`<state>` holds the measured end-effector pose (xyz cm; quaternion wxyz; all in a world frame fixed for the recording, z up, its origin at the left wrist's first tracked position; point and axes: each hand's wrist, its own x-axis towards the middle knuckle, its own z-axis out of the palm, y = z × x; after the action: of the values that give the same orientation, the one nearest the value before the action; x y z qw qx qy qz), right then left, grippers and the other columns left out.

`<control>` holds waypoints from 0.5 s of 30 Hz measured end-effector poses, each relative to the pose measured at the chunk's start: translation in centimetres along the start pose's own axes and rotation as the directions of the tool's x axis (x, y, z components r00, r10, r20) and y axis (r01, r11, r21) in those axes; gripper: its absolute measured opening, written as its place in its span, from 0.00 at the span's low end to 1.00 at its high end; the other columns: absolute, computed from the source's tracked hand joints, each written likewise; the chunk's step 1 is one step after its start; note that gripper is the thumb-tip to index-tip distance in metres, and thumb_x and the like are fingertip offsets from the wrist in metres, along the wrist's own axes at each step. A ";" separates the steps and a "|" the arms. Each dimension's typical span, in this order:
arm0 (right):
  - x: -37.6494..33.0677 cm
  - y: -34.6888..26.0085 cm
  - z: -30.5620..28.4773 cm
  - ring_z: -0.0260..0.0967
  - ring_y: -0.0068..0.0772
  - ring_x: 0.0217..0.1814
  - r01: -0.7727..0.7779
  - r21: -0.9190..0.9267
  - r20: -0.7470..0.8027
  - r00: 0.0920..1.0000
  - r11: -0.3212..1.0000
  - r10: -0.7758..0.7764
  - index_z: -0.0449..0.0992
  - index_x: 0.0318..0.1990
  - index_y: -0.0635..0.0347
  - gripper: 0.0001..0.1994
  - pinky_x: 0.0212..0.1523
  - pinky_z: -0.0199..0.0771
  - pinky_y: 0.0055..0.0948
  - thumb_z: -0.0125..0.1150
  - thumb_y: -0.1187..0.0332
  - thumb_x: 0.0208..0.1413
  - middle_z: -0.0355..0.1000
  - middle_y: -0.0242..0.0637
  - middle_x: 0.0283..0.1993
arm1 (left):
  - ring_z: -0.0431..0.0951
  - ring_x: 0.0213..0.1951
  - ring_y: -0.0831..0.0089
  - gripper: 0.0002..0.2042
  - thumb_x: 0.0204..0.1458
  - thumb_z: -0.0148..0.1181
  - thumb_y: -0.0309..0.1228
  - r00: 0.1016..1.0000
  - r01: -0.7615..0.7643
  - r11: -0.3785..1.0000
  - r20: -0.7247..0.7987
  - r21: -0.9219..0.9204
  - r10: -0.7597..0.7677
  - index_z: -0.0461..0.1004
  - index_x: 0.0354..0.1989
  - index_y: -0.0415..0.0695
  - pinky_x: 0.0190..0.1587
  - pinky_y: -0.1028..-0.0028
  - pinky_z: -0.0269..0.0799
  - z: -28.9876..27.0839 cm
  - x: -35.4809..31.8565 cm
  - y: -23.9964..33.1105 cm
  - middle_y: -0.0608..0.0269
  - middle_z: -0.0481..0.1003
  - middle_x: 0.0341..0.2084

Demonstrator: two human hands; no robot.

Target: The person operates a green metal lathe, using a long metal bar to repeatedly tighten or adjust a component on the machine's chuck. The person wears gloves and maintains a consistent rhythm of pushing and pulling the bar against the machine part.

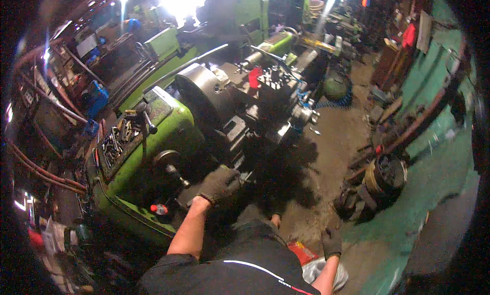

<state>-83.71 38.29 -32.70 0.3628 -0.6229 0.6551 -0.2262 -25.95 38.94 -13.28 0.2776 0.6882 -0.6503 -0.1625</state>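
Reaching with the gloved left hand (220,184) to the front of the green lathe (176,122), set ahead and to the left. Curling its fingers beside a small metal handle (248,180), the grip being too unclear to tell. Holding the gloved right hand (332,242) low, well apart from the lathe, near a red-and-white bag (302,251), not making out its fingers as wide or narrow. Facing a large metal chuck (196,85) beyond the left hand.
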 end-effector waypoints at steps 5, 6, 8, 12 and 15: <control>8.0 1.0 -2.4 0.80 0.47 0.58 -0.189 0.128 0.037 0.982 0.974 0.186 0.80 0.63 0.68 0.25 0.60 0.80 0.46 0.73 0.61 0.63 0.82 0.54 0.59 | 0.84 0.49 0.48 0.12 0.63 0.65 0.37 0.820 -0.048 0.959 -0.537 0.280 0.198 0.82 0.50 0.45 0.52 0.52 0.80 -7.0 14.7 -5.3 0.48 0.83 0.47; 9.4 -1.7 -3.8 0.80 0.49 0.59 -0.236 0.114 0.070 0.971 0.965 0.229 0.79 0.63 0.68 0.26 0.60 0.79 0.47 0.73 0.60 0.63 0.82 0.54 0.59 | 0.84 0.48 0.47 0.13 0.63 0.65 0.37 0.779 0.046 0.906 -0.582 0.422 0.231 0.82 0.51 0.45 0.52 0.52 0.81 -9.7 17.2 -6.3 0.48 0.83 0.47; 13.9 2.6 -8.2 0.80 0.58 0.58 -0.044 -0.359 0.075 0.994 0.932 0.076 0.79 0.62 0.67 0.26 0.59 0.80 0.49 0.71 0.57 0.64 0.82 0.54 0.58 | 0.82 0.50 0.43 0.16 0.63 0.64 0.40 0.684 0.215 0.864 -0.702 0.455 0.200 0.82 0.54 0.45 0.55 0.49 0.79 -13.5 23.9 -5.5 0.47 0.81 0.47; 22.9 3.9 -8.5 0.79 0.60 0.58 0.139 -0.435 -0.092 0.976 0.890 -0.197 0.82 0.59 0.64 0.23 0.57 0.80 0.52 0.69 0.55 0.64 0.82 0.55 0.58 | 0.80 0.61 0.44 0.28 0.61 0.66 0.56 0.700 0.504 0.659 -0.711 0.559 0.068 0.80 0.61 0.48 0.63 0.49 0.75 -23.7 30.6 -12.6 0.45 0.81 0.58; 30.5 0.4 -10.3 0.79 0.58 0.60 0.112 -0.147 -0.031 0.993 0.983 -0.117 0.83 0.58 0.62 0.22 0.59 0.79 0.53 0.68 0.56 0.64 0.81 0.55 0.60 | 0.79 0.64 0.46 0.29 0.61 0.65 0.57 0.807 0.585 0.567 -0.483 0.581 -0.339 0.80 0.61 0.49 0.65 0.50 0.75 -28.2 33.8 -13.1 0.45 0.81 0.59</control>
<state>-90.57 6.88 -32.36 0.2898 -0.6797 0.6400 -0.2107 4.46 10.44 5.96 0.0398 0.9038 -0.4009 0.1444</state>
